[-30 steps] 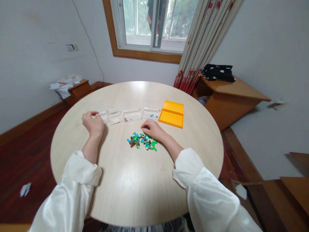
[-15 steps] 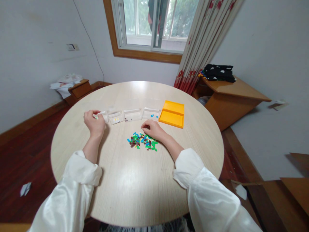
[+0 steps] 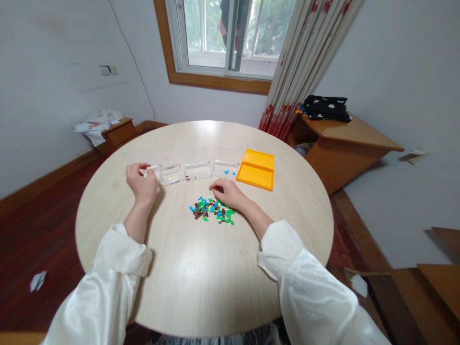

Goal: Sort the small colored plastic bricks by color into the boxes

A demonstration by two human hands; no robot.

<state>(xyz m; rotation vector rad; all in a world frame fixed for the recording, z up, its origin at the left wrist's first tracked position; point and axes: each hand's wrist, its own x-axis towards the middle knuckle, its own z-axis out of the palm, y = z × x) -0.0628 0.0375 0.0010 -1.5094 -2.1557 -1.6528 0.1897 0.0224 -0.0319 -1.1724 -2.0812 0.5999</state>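
My left hand is curled over the leftmost clear plastic box, thumb and fingers drawn together; anything between them is too small to make out. A speck of green shows by its fingertips. My right hand rests at the back edge of a pile of small building bricks in blue, green, brown and yellow. Its fingers are pinched, and what they hold, if anything, is hidden. Beside the left hand stands a clear box with yellow bits.
Farther right come a clear box with a few dark pieces and another with blue pieces. An opened yellow case lies beyond them. Everything stands on a round pale table. A wooden cabinet is at the right.
My left hand has shifted very slightly to the right by the leftmost box. My right hand's fingertips have moved a touch to the left. The boxes stay in place.
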